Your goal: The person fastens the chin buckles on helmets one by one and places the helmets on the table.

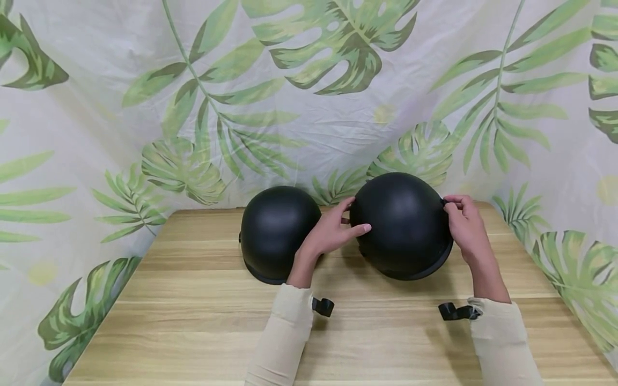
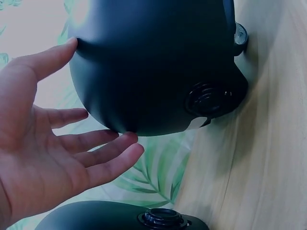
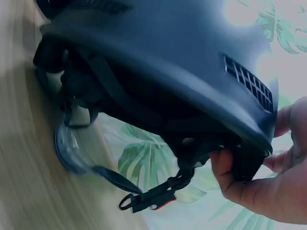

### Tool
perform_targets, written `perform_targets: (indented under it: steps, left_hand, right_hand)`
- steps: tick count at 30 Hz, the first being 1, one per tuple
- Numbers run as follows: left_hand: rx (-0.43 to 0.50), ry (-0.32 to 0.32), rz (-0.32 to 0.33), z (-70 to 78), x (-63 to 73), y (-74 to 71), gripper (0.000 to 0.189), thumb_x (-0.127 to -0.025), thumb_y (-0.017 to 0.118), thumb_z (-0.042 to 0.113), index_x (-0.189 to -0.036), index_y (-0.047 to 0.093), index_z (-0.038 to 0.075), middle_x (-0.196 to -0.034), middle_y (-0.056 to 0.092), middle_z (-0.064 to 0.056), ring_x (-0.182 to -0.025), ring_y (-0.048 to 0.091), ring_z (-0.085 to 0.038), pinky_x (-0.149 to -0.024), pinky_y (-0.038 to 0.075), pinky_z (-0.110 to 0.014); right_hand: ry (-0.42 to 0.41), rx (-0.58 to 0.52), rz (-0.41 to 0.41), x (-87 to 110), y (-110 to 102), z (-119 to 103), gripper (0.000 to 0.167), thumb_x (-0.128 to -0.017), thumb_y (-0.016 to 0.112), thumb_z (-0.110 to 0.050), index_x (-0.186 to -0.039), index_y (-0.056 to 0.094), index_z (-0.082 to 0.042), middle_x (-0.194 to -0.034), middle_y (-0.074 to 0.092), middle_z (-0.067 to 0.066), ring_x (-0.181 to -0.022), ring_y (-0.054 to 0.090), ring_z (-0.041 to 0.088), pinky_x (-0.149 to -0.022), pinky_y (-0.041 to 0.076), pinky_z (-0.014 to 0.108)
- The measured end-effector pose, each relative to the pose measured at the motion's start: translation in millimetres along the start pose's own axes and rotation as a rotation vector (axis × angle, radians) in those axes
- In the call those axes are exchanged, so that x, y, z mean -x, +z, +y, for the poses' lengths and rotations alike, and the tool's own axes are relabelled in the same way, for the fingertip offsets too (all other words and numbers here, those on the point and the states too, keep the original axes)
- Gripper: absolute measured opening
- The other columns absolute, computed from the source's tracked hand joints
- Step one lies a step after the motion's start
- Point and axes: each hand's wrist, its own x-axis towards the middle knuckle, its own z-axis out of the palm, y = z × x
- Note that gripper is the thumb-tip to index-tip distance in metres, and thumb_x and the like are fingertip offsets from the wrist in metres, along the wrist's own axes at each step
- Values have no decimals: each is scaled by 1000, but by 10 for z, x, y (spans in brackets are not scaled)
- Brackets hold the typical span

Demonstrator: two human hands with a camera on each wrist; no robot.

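A black helmet (image 1: 401,225) is tilted over the table between both hands. Thumb and fingers of the right hand (image 1: 465,228) pinch its rim on the right side, as the right wrist view also shows. Below that rim hangs a chin strap with a buckle (image 3: 156,196), and a slotted vent (image 3: 249,81) shows in the shell. With fingers spread and nearly straight, the left hand (image 1: 333,228) touches the helmet's left side. A round dark fitting (image 2: 208,98) is on that side. A second black helmet (image 1: 275,230) sits to the left, partly behind the left forearm.
The wooden table (image 1: 203,332) reaches back to a leaf-print cloth (image 1: 338,123) that hangs behind and at both sides. A black wrist mount (image 1: 323,306) sticks out from the left sleeve, another (image 1: 456,311) from the right sleeve.
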Motion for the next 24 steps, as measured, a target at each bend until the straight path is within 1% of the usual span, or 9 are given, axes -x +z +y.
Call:
perform_targets:
  steps: [5, 9, 13, 16, 18, 21, 23, 24]
  left_hand:
    - [-34, 3, 6, 18, 1, -8, 89, -99, 77, 46, -171, 31, 19, -174, 38, -8, -141, 61, -38, -112, 54, -51]
    - [-49, 14, -5, 32, -2, -3, 90, -99, 77, 44, -171, 30, 17, -174, 36, -9, -143, 60, -38, -114, 53, -52]
    - [-72, 27, -15, 42, -4, 14, 90, -99, 77, 44, -171, 30, 16, -175, 35, -10, -144, 58, -38, -116, 52, -52]
    - [-93, 30, -9, 50, 0, 22, 90, -99, 77, 44, -171, 31, 16, -174, 35, -11, -147, 55, -38, -118, 50, -53]
    - [-91, 28, -3, 50, 2, 25, 90, -99, 77, 44, -171, 30, 17, -174, 35, -11, -148, 54, -39, -119, 48, -53]
    - [-56, 7, -5, 42, 3, 38, 93, -99, 77, 43, -172, 27, 17, -176, 33, -12, -150, 52, -39, -121, 47, -52]
    - [-24, -8, -15, 35, 2, 50, 95, -99, 77, 42, -173, 23, 16, -177, 30, -11, -151, 51, -38, -121, 47, -51]
    - [-14, -13, -21, 38, 4, 56, 96, -99, 77, 42, -173, 21, 16, -177, 29, -11, -152, 50, -37, -122, 47, -50]
  right_hand:
    - [14, 42, -44, -20, -20, 41, 56, -112, 34, -32, -152, 47, 4, -144, 49, 27, -132, 46, 41, -99, 40, 36]
    - [13, 67, -73, -32, -54, 76, 58, -113, 32, -34, -154, 45, 5, -147, 49, 29, -131, 47, 42, -102, 41, 46]
    - [22, 80, -94, -40, -80, 109, 58, -113, 30, -34, -154, 43, 5, -150, 47, 30, -131, 47, 43, -104, 41, 49]
    - [22, 78, -110, -47, -86, 129, 58, -113, 29, -33, -154, 43, 6, -151, 46, 32, -132, 46, 43, -105, 41, 51]
    - [20, 81, -131, -55, -87, 147, 58, -113, 29, -33, -154, 43, 7, -151, 46, 32, -129, 47, 43, -102, 43, 49]
    - [24, 88, -177, -71, -93, 185, 59, -113, 28, -33, -155, 41, 7, -148, 46, 31, -124, 50, 40, -92, 49, 40]
    - [33, 92, -196, -75, -90, 209, 59, -113, 27, -33, -155, 41, 7, -146, 46, 30, -121, 50, 37, -86, 47, 32]
    - [38, 90, -202, -77, -89, 219, 59, -114, 27, -33, -156, 40, 7, -147, 46, 30, -121, 50, 37, -86, 48, 32]
